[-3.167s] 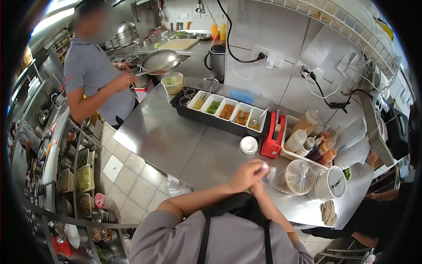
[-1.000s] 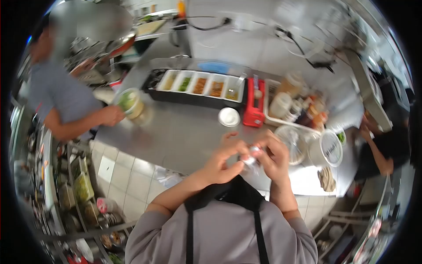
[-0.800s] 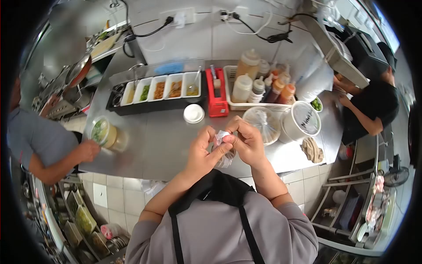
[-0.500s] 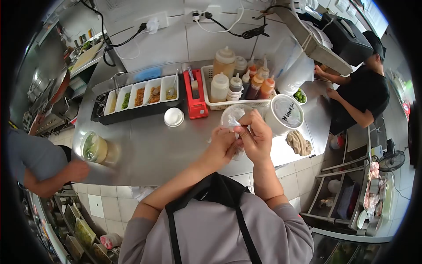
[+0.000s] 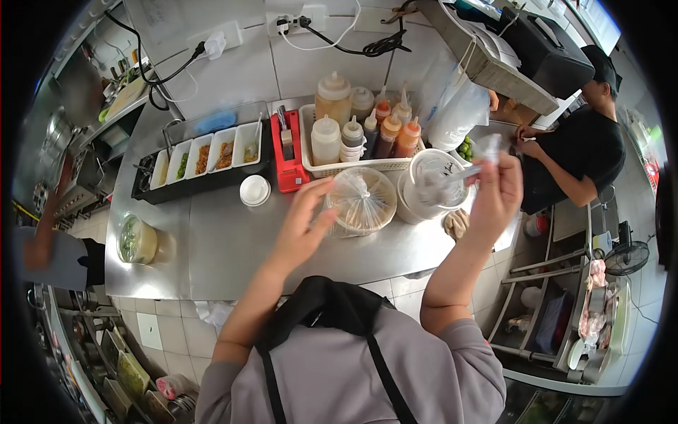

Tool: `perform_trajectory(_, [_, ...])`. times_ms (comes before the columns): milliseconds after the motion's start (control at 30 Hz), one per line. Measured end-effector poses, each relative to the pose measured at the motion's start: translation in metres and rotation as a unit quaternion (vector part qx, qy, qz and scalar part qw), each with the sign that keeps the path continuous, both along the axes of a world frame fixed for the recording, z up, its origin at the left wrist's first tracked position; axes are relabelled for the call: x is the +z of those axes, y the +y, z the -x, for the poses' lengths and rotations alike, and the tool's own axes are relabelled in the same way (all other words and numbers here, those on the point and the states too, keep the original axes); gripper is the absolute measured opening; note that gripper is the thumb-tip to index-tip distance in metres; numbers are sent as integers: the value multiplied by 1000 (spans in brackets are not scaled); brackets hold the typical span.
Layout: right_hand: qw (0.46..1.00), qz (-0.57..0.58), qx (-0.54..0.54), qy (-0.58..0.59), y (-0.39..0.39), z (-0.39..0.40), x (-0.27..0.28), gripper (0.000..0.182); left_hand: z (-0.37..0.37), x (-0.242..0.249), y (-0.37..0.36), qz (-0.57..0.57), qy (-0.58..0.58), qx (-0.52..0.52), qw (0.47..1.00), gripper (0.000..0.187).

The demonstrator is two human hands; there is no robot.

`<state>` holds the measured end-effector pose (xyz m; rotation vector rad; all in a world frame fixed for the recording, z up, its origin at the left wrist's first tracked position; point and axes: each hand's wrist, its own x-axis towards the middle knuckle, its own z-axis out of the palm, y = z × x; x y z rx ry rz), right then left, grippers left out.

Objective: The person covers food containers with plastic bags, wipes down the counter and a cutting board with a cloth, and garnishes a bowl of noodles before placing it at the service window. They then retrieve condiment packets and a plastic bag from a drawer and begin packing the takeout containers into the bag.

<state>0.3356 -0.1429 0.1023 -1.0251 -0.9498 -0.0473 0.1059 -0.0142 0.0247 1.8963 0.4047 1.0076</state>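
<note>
Two hands up over steel counter [image 5: 233, 247]. Right hand [image 5: 498, 194] raised, fingers pinched on small clear plastic piece [image 5: 462, 173], blurred, kind unclear. Just below and left of that grip: white lidded tub [image 5: 431, 187]; further left, tied clear bag [image 5: 361, 201]. Left hand [image 5: 305, 226] open, fingers spread, grasping nothing, fingertips just beside bag's left edge. Beyond bag: white basket of sauce bottles [image 5: 357, 138], red holder [image 5: 286, 159], black condiment tray [image 5: 201, 159]. Far right: person in black [image 5: 586, 152].
</note>
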Motion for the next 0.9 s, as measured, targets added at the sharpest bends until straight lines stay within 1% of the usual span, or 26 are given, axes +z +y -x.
perform_trajectory(33, [1000, -16, -1, 26, -8, -10, 4, 9, 11, -5, 4, 7, 21, 15, 1000, 27])
perform_trajectory(100, [999, -37, -34, 14, -15, -25, 9, 12, 30, -16, 6, 25, 52, 47, 997, 25])
perform_trajectory(167, [999, -26, -39, 2, -17, -39, 10, 13, 49, -28, 5, 45, 73, 80, 993, 22])
perform_trajectory(300, [998, 19, -57, 14, -14, -54, 7, 15, 88, -52, 7, 58, 117, 162, 978, 17])
perform_trajectory(367, [997, 67, -43, 18, -7, -61, 0, 12, 112, -54, 5, 67, 150, 215, 963, 15])
perform_trajectory(433, [991, 128, -20, -14, 6, -72, -17, 11, 129, -54, 4, 67, 136, 261, 953, 14])
perform_trajectory(500, [975, 210, -56, -57, 18, -79, -35, 12, 149, -50, 0, 63, 122, 315, 939, 14])
perform_trajectory(567, [966, 245, -70, -51, 23, -80, -47, 14, 165, -43, -1, 53, 102, 354, 928, 14])
perform_trajectory(667, [944, 295, -125, -76, 23, -60, -34, 15, 193, -38, 0, 48, 55, 414, 907, 14])
perform_trajectory(700, [948, 291, -86, -94, 20, -78, -43, 23, 204, -38, 1, 48, 36, 434, 899, 13])
perform_trajectory(767, [953, 236, -149, -116, 20, -52, -26, 34, 228, -40, 9, 46, -6, 468, 882, 13])
perform_trajectory(833, [930, 183, -271, -166, 19, -31, -13, 44, 257, -44, 16, 43, -28, 516, 855, 12])
perform_trajectory(867, [913, 162, -339, -156, 19, -16, -4, 45, 273, -45, 20, 42, -39, 537, 842, 12])
perform_trajectory(900, [901, 126, -386, -156, 21, 0, 3, 44, 289, -45, 22, 52, -66, 547, 833, 12])
